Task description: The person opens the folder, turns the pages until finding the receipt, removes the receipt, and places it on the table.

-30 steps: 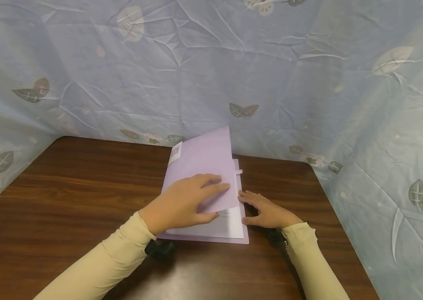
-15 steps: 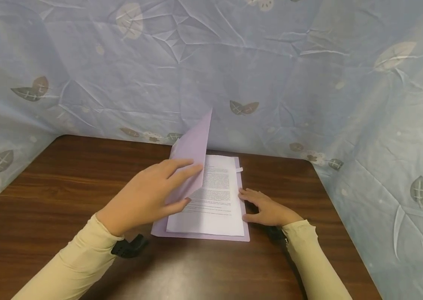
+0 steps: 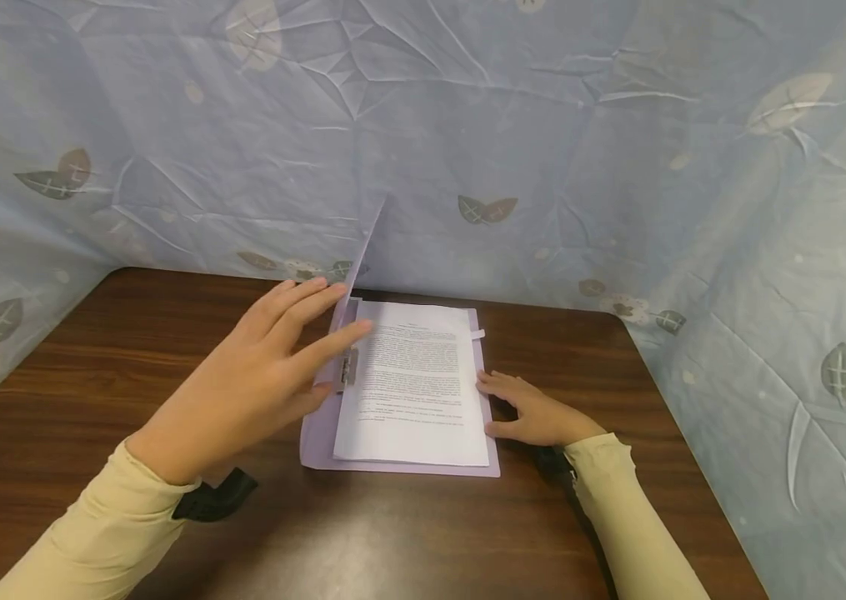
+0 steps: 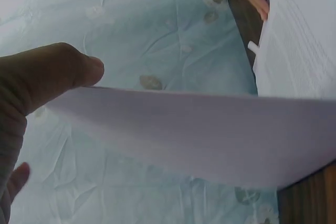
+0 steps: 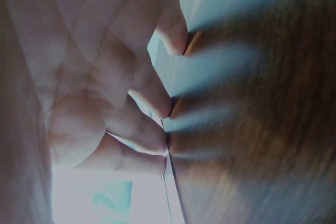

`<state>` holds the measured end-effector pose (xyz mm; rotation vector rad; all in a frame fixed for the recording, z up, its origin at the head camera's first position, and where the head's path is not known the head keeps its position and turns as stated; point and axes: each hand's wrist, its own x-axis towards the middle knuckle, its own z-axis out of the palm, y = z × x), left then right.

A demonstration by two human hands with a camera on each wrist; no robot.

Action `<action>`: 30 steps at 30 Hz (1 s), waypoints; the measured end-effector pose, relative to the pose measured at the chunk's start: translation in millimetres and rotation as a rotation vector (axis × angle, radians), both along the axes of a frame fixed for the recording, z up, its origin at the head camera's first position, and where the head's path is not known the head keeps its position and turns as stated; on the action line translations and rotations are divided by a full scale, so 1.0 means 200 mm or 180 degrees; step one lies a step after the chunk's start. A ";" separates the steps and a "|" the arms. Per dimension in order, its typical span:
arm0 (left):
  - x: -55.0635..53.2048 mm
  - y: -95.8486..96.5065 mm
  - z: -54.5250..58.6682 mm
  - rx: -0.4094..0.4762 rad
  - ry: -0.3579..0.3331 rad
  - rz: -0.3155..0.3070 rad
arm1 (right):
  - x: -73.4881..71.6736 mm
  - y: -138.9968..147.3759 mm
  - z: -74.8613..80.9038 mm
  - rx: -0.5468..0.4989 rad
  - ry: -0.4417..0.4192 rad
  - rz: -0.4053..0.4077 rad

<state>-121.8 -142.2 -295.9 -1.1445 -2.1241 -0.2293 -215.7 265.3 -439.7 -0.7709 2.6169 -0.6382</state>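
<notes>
The unclenched left hand (image 3: 242, 379), left of center, touches the raised cover (image 4: 194, 135) of the lilac clip folder (image 3: 320, 442); the right hand (image 3: 543, 417), lower right of center, rests ungripping at its edge.

In the left wrist view, the left edge is cutting off my bare left hand (image 4: 39, 80), and the raised, flat lilac cover (image 4: 199, 135) is hiding part of the rectangular white paper sheets (image 4: 299, 40). Their tiny black print (image 3: 411, 367) is defying reading.
</notes>
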 end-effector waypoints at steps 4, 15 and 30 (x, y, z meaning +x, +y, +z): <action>0.03 -0.04 0.04 -0.0030 0.0092 -0.0043 | 0.00 0.00 0.01 -0.0043 0.0023 0.0024; 0.11 -0.08 0.09 -0.0373 0.0075 0.0256 | 0.01 0.01 0.00 -0.0084 0.0053 0.0069; 0.14 -0.25 0.05 -0.0332 -0.0313 0.1231 | 0.00 0.01 0.00 -0.0028 0.0068 0.0037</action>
